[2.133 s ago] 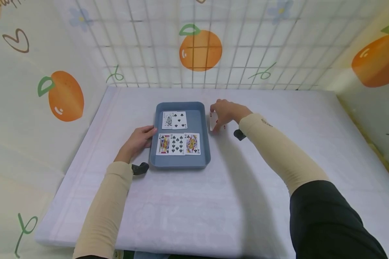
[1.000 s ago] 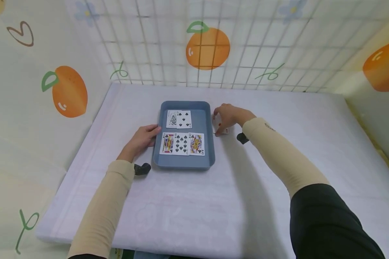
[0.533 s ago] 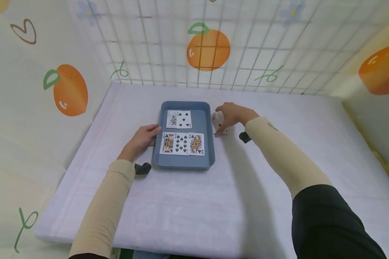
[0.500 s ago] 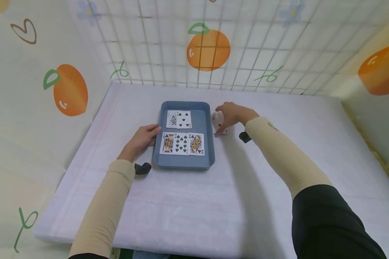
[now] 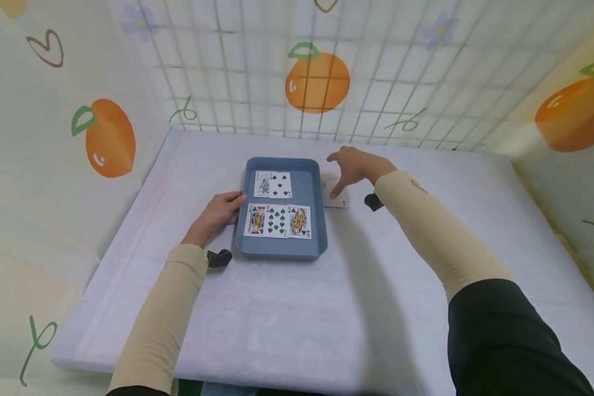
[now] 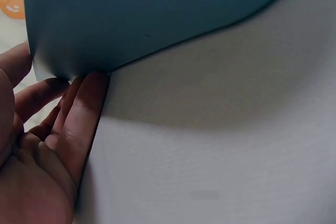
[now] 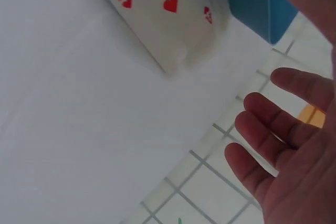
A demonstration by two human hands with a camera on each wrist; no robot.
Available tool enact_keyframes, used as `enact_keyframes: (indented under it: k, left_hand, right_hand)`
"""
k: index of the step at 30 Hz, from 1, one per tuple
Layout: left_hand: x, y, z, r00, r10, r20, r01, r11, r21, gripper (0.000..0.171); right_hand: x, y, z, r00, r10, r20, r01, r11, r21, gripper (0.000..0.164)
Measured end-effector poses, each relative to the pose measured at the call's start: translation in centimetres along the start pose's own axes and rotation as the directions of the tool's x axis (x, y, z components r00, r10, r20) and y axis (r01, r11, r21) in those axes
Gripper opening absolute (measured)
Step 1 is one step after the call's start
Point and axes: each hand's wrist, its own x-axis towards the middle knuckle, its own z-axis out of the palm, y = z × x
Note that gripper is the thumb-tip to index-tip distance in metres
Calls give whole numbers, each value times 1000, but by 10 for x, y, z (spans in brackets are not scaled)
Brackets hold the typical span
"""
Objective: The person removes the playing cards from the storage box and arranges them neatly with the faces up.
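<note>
A blue-grey tray (image 5: 281,250) lies on the white-covered table, with playing cards face up in two rows. The far row has a joker-like card (image 5: 261,186) and a spades card (image 5: 281,186). The near row has a face card (image 5: 254,220), a spades card (image 5: 276,221) and a queen (image 5: 299,222). My left hand (image 5: 216,214) grips the tray's left edge, thumb over the rim and fingers against the outer wall. Above an ace of hearts (image 7: 157,14), which lies beside the tray's right wall, my right hand (image 5: 358,166) hovers with fingers spread, holding nothing.
Behind the table (image 5: 257,319) stands a white wire grid (image 5: 371,93) in front of fruit-printed fabric. Patterned fabric also covers the left and right sides. Black wrist mounts (image 5: 219,258) sit at both wrists.
My right hand, earlier down at the ace of hearts, has risen off it and its fingers have spread. The ace stays on the table. My left hand keeps its grip on the tray.
</note>
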Motion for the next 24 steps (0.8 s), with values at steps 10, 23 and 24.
enact_keyframes:
  k: [10,23,24]
  left_hand:
    - [6,-6,0,1000,31,7,-30,999,-44,56]
    - [4,-6,-1,998,57,-10,-58,998,-35,54]
    - [4,-6,-1,998,57,-10,-57,998,-34,54]
  right_hand:
    - [-6,-15,-17,999,-28,-25,27,999,-35,101]
    - [7,-39,-17,996,-86,-30,85,996,-26,102]
    - [9,-41,-16,995,-91,-30,90,996,-26,102]
